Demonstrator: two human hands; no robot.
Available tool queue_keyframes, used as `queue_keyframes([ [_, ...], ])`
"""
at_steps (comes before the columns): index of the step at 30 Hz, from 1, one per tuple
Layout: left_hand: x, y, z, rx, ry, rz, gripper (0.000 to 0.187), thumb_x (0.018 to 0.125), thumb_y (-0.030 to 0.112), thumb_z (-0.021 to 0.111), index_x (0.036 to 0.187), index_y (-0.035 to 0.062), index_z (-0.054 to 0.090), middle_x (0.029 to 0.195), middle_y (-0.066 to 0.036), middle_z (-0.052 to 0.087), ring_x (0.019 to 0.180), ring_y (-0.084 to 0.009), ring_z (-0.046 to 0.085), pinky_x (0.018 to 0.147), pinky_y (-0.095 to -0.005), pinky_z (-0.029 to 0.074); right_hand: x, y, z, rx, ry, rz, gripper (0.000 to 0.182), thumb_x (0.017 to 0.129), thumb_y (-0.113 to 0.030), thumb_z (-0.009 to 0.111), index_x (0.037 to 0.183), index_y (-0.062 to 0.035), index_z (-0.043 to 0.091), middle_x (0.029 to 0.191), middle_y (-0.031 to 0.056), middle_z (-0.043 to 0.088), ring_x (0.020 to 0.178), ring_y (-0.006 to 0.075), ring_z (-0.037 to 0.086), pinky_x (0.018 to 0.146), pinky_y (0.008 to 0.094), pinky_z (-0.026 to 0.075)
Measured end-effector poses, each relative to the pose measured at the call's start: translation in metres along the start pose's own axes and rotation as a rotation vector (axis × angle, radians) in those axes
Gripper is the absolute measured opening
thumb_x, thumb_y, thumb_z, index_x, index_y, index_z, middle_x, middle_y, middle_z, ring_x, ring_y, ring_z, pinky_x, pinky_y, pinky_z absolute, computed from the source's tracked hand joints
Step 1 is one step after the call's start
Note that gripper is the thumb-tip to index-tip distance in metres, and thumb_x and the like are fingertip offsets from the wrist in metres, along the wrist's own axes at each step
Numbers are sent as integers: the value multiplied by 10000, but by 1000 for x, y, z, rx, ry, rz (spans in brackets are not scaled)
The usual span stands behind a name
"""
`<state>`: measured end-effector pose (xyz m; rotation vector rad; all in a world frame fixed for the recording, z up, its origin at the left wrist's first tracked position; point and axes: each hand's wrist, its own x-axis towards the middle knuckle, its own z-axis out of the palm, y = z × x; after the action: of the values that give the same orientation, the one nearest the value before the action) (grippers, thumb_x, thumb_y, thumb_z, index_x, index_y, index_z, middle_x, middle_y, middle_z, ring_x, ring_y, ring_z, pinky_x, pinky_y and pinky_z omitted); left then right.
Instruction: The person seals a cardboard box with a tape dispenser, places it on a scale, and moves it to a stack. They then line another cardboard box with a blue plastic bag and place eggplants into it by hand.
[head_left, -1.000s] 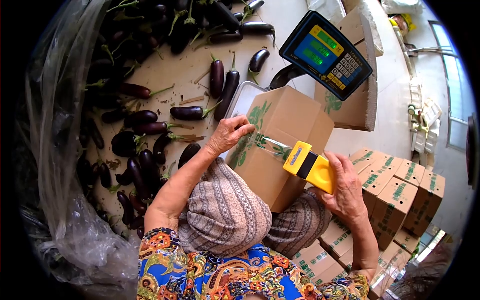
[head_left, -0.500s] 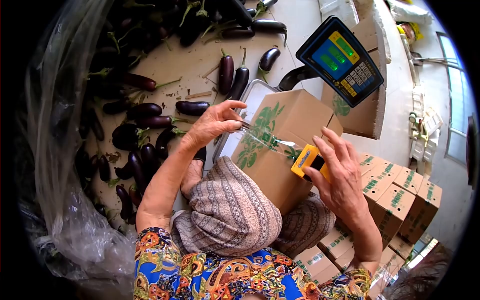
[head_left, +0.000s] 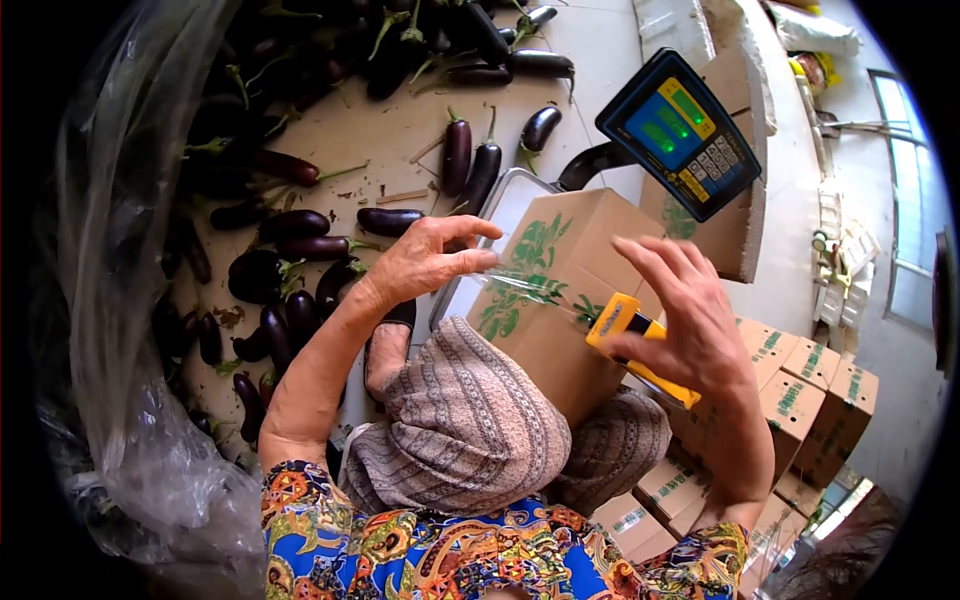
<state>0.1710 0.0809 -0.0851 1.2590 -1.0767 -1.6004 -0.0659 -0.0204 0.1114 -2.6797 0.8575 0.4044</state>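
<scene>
A cardboard box [head_left: 590,245] with green plant print stands tilted on the silver tray of a scale [head_left: 520,190], against my knees. Clear tape [head_left: 520,282] runs across its printed side to a yellow tape dispenser [head_left: 612,325] at the box's right edge. My left hand [head_left: 435,262] is over the left edge, thumb and forefinger apart beside the tape's end. Above the dispenser is my right hand [head_left: 690,325], fingers spread, its thumb at or against the dispenser. The scale's display [head_left: 680,130] glows green behind the box.
Many eggplants [head_left: 290,225] lie on the floor to the left and back, beside a crumpled clear plastic sheet [head_left: 140,380]. Stacked printed cartons [head_left: 800,390] stand at the right. An open cardboard box [head_left: 735,235] is behind the display.
My left thumb and forefinger have parted at the tape's end. My right hand has shifted slightly up and right, its fingers lifting, and more of the dispenser shows beneath it.
</scene>
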Motion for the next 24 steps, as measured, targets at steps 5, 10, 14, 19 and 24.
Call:
queue_keyframes([
  [5, 12, -13, 8, -22, -50, 68, 188, 897, 188, 702, 910, 1, 694, 763, 34, 594, 699, -49, 514, 645, -219, 432, -85, 21, 23, 60, -164, 297, 814, 698, -307, 835, 1372, -40, 465, 1211, 196, 587, 1087, 358, 587, 964, 443, 473],
  [10, 2, 16, 15, -28, 5, 53, 184, 886, 191, 712, 867, 12, 677, 709, 62, 548, 665, -22, 471, 590, -204, 377, -102, 20, 50, 100, 19, 276, 737, 694, -210, 801, 1333, -45, 473, 1060, 193, 648, 907, 353, 672, 845, 420, 556],
  [14, 3, 11, 14, 48, -5, -13, 213, 865, 212, 748, 856, 11, 680, 705, 47, 561, 658, -41, 484, 590, -219, 388, -80, 2, 39, 30, -52, 254, 657, 738, -230, 774, 1285, -40, 463, 995, 203, 633, 883, 360, 665, 762, 439, 546],
  [19, 5, -5, 14, 191, -3, -7, 283, 845, 282, 752, 806, 7, 698, 659, -15, 600, 628, -87, 527, 579, -279, 429, -67, 0, 41, 24, -83, 280, 624, 754, -239, 755, 1259, -32, 454, 970, 210, 623, 835, 375, 657, 719, 453, 539],
  [24, 11, 13, 14, 328, 118, 182, 275, 850, 259, 713, 799, -11, 691, 607, -60, 577, 581, -122, 519, 559, -315, 433, -94, 15, 36, 38, 7, 259, 675, 742, -240, 770, 1299, -27, 454, 947, 200, 627, 817, 360, 662, 710, 449, 550],
])
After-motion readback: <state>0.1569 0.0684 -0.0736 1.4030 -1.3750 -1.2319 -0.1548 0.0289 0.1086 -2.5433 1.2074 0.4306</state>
